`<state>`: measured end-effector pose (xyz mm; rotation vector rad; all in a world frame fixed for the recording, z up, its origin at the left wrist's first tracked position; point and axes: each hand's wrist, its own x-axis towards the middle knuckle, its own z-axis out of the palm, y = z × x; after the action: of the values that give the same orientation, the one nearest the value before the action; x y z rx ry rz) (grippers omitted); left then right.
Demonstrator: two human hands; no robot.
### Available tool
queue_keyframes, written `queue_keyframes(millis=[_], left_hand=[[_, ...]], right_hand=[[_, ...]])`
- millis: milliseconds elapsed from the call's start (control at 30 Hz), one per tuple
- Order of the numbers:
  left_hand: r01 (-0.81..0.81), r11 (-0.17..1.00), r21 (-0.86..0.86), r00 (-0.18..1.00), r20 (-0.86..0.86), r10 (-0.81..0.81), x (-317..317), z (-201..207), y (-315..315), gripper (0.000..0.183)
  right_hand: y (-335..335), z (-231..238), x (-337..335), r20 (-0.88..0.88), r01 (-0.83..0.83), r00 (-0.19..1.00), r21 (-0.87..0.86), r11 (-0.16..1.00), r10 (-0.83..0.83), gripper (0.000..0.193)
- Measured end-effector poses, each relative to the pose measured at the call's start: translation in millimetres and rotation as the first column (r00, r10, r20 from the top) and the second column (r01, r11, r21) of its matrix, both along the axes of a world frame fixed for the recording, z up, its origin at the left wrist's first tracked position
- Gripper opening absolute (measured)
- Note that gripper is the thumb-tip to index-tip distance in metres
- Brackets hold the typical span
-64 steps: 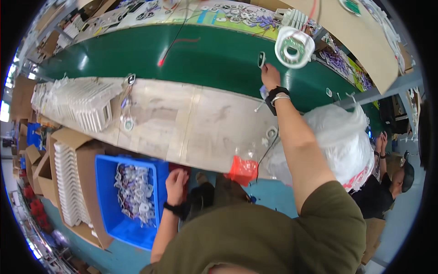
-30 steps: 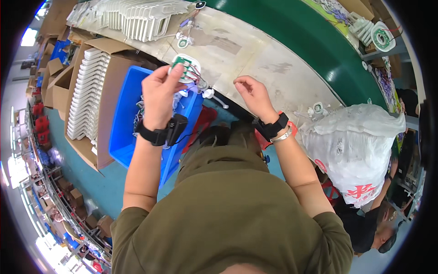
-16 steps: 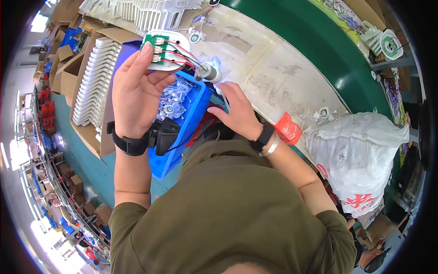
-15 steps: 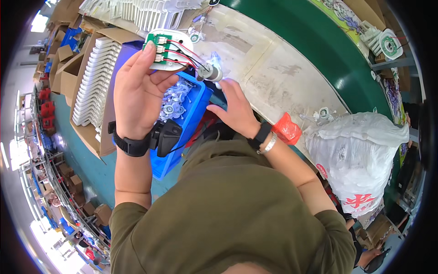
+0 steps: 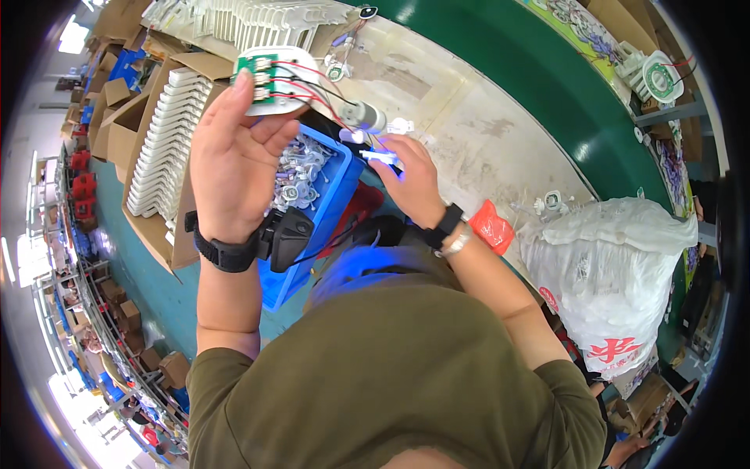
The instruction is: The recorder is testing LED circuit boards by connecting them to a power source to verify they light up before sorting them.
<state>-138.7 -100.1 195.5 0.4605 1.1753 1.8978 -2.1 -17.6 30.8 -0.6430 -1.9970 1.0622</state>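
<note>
My left hand (image 5: 238,160) holds a white plastic plate by its edge, thumb on the green circuit board (image 5: 263,80) fixed to it. Red and black wires run from the board to a small silvery cylindrical motor (image 5: 367,117), which hangs right of the plate. Just below the motor, my right hand (image 5: 412,178) pinches a small white part (image 5: 380,157) glowing blue-white; its exact kind is washed out by the light. Blue light falls on my fingers and on my shirt. Under my left hand is a blue bin (image 5: 334,195) holding many small white plastic parts (image 5: 298,176).
At left stands a cardboard box (image 5: 148,227) with stacked white plastic frames (image 5: 166,141). More white frames (image 5: 266,23) lie on the far worktable (image 5: 461,117). A red plastic bag (image 5: 491,228) and a big white plastic sack (image 5: 605,273) are at right. A green belt (image 5: 516,86) curves behind.
My right hand has shifted slightly down from the motor, and a bright blue glow now shows at its fingers. The plate in my left hand has moved a little left.
</note>
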Motion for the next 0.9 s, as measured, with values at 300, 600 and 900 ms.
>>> queue_keyframes(millis=[300, 600, 900], left_hand=[[-0.223, 0.973, -0.064, 0.970, -0.113, 0.215, -42, -25, -17, 0.016], [-0.276, 0.957, -0.093, 0.953, -0.155, 0.260, -55, -40, -28, 0.015], [-0.299, 0.950, -0.087, 0.943, -0.182, 0.280, -55, -48, -33, 0.014]], right_hand=[[29, 37, 33, -0.571, -0.583, 0.810, -0.809, 0.077, 0.135, 0.032], [26, 45, 27, -0.525, -0.554, 0.823, -0.826, 0.100, 0.219, 0.032], [20, 40, 26, -0.476, -0.504, 0.856, -0.854, 0.127, 0.201, 0.030]])
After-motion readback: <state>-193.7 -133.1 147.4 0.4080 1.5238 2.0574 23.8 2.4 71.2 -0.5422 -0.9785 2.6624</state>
